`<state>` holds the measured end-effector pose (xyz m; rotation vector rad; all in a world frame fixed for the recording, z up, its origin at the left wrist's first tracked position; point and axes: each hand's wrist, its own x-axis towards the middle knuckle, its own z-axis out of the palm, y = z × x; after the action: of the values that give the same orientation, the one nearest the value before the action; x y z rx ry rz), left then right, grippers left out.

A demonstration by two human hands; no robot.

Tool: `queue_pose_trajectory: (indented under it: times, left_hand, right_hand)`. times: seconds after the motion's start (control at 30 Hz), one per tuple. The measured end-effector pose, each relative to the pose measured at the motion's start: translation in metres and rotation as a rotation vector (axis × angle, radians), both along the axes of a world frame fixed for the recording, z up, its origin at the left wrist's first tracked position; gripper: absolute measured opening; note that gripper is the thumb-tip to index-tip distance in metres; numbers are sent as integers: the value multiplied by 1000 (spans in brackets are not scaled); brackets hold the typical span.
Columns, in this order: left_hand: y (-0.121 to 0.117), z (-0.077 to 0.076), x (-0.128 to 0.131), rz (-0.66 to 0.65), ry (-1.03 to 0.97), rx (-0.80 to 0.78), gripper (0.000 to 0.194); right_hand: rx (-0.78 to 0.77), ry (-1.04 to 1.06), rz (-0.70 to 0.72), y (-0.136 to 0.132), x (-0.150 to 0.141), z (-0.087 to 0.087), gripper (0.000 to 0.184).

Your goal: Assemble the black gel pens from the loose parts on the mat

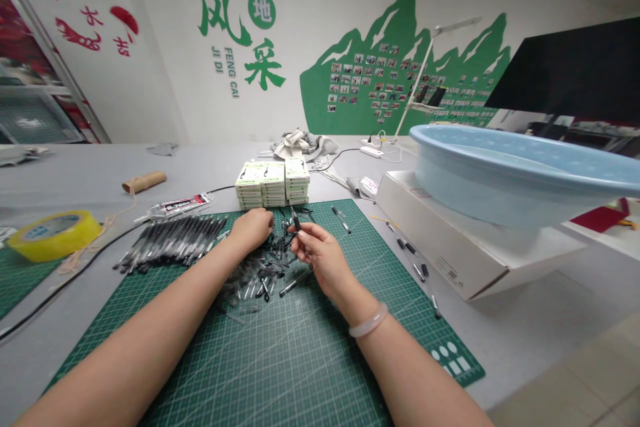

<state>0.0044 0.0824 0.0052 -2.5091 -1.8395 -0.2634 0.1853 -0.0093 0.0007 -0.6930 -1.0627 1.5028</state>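
My right hand (317, 250), with a pale bangle (369, 321) on its wrist, pinches a dark pen part (296, 219) whose pointed end faces up and away. To its left my left hand (253, 230) is closed at the back edge of a heap of loose clear and black pen parts (265, 280). Its fingertips point away from me, and what they hold is hidden. Beside that hand lies a row of pens (173, 240) packed side by side. All of this rests mostly on a green cutting mat (320, 353).
Stacked small white-green boxes (273, 183) stand behind the hands. At right, a blue basin (500, 180) sits on a white carton (450, 240), with loose pen pieces (410, 247) beside it. Yellow tape (55, 235) and a black cable (75, 290) lie at left.
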Motion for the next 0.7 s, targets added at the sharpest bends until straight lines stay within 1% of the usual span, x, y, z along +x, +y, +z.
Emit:
queue_pose_trajectory:
  times: [0.23, 0.37, 0.4, 0.47, 0.53, 0.57, 0.63, 0.7]
  left_hand:
    - [-4, 0, -2, -50, -66, -14, 6]
    - [-12, 4, -5, -84, -136, 11, 5]
    - [-15, 6, -8, -87, -206, 24, 4]
    - [-23, 13, -14, -98, -462, -13, 6]
    - [-33, 21, -21, -125, -771, -142, 13]
    - [-38, 25, -24, -145, -885, -211, 16]
    - [-48, 34, -29, -182, -1019, -295, 21]
    - [-56, 41, -30, -210, -1070, -320, 25]
  right_hand:
    - [-1, -6, -5, 0, 0, 0, 24]
    - [7, -24, -9, 0, -1, 0, 23]
    - [13, -34, -10, 0, -1, 0, 24]
    - [32, -69, -14, 1, -2, -1, 24]
    - [60, -124, -25, 2, -3, -2, 22]
    - [80, -153, -31, 2, -4, -3, 21]
    - [123, -211, -51, 3, -6, -6, 19]
    - [170, -276, -89, 4, -7, -11, 19]
